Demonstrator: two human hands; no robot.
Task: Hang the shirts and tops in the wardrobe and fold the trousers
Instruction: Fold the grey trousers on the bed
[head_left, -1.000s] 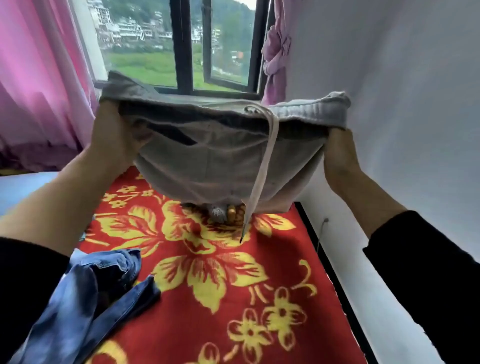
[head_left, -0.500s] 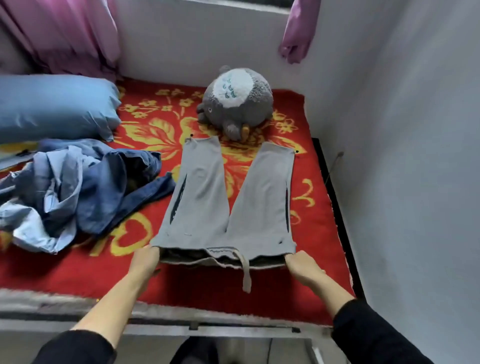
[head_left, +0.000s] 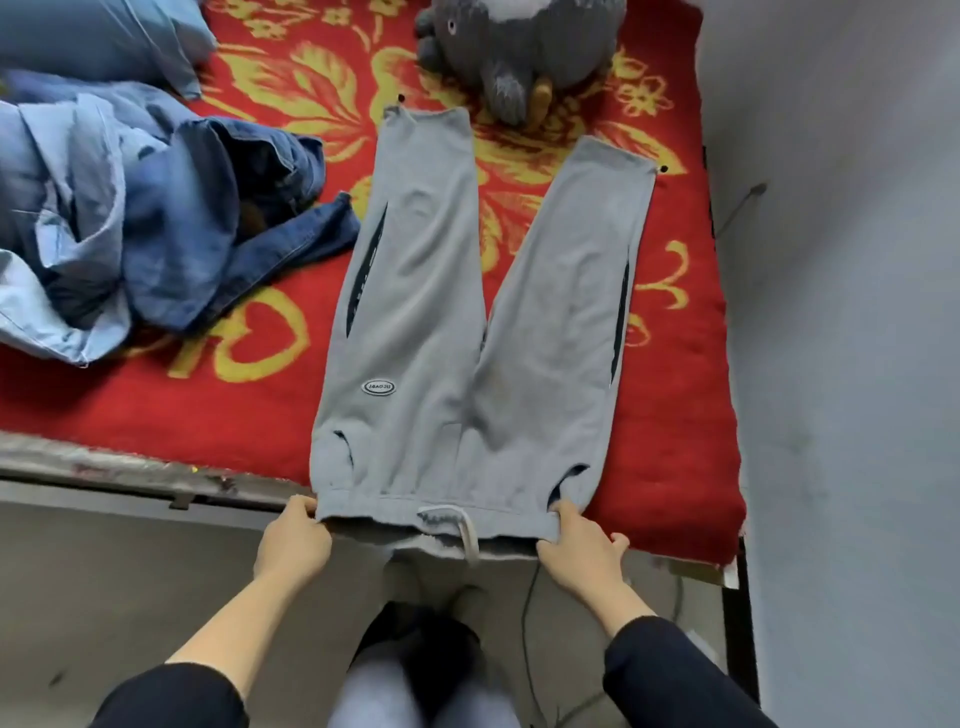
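Grey trousers (head_left: 467, 338) lie flat, not yet folded, on the bed (head_left: 680, 467), left hand (head_left: 293, 540) and right hand (head_left: 582, 551) each pinching a waistband corner (the denim heap (head_left: 156, 218) alongside looks unsorted).

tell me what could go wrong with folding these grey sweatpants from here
1. The left hand and right hand grip the waistband right at the bed edge; released there, the grey sweatpants might slide off.
2. The legs lie splayed apart, so a lengthwise fold could come out crooked.
3. The loose drawstring dangles and may get trapped in the fold.
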